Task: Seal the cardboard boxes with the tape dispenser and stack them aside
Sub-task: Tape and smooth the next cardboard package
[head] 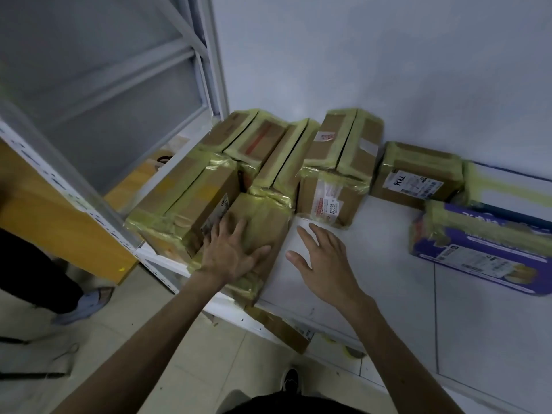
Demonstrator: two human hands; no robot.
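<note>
Several taped cardboard boxes stand in a cluster on a white shelf surface [382, 264] against the wall. My left hand [230, 252] lies flat, fingers spread, on top of the nearest brown box [263, 222] at the shelf's front edge. My right hand [322, 261] hovers with straight fingers just right of that box, above the bare white surface, holding nothing. Behind stand a large box [185, 201] wrapped in yellowish tape, a labelled box [331, 198] and taller boxes [343, 138] at the wall. No tape dispenser is in sight.
A purple printed box [484, 249] and a labelled brown box [418, 174] sit at the right. A white metal rack [98, 186] rises at the left. Another person's leg and shoe [86, 300] stand on the tiled floor. A box [283, 327] lies under the shelf edge.
</note>
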